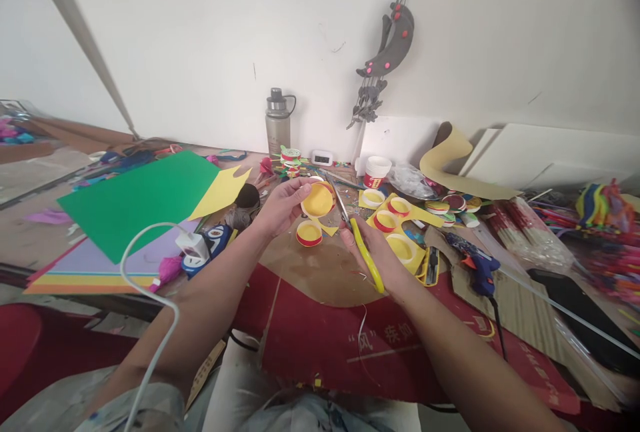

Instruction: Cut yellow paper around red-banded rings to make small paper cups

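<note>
Yellow round piece [318, 200], shallow and rimmed in red, sits up above the tabletop [23, 215] in the left hand [286, 207], whose thumb and fingers pinch its left edge. Just to its right stand the scissors [365, 253], clasped by the right hand [375, 260] around their yellow handles; their long axis slants from the lower right up and leftward, so the blades run along the piece's right side, with the right hand lower and nearer the body. Whether metal touches the rim I cannot tell. Below the held piece rests a similar red-edged cup [309, 233], its inside matte yellow, on smooth brown board [320, 280]. To the right, more rings lie on a cut yellow sheet [421, 211], its outline curved and ragged. Farther right, a blue glue gun [483, 275] lies on ribbed corrugated cardboard [525, 319]; to the left, a flat green sheet [135, 205] overlaps lilac and orange ones.
</note>
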`<state>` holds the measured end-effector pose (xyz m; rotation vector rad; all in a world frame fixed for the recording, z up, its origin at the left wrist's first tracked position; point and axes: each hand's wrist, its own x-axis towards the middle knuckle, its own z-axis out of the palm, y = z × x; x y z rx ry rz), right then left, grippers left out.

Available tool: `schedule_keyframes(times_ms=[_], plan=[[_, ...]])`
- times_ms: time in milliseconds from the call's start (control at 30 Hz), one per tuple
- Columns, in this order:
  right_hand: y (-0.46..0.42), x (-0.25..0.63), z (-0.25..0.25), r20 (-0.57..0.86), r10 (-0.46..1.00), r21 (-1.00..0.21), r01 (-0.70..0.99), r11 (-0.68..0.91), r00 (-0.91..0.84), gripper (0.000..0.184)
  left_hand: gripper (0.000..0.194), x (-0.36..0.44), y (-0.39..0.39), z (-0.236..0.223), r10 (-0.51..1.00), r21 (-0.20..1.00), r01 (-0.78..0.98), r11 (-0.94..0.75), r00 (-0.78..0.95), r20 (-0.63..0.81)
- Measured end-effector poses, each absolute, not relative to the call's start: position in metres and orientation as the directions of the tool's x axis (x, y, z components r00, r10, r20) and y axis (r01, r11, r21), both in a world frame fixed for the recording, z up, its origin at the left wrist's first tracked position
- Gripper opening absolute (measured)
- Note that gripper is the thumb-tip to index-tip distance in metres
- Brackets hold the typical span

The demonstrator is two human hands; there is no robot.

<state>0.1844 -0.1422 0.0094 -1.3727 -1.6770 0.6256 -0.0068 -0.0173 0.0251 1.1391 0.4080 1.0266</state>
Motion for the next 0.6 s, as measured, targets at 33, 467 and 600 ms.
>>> schedule_keyframes(times_ms=[33,467,600], plan=[[-0.1422,0.1842,0.0094,0.304,0.952,-0.808,0.523,0.271,-0.023,0.045,0.047,-0.0065,-0.0178,0.0252,0.834,0.888,-0.458,0.050,0.508,0.215],[-0.1417,0.1838,0.0058,0.344,0.939,-0.787,0.540,0.299,-0.019,0.037,0.046,-0.0075,-0.0173,0.0240,0.835,0.897,-0.441,0.028,0.503,0.221],[-0.1425,0.1835,0.0078,0.338,0.941,-0.788,0.538,0.300,-0.030,0.034,0.044,-0.0082,-0.0159,0.0245,0.840,0.898,-0.440,0.018,0.494,0.226]])
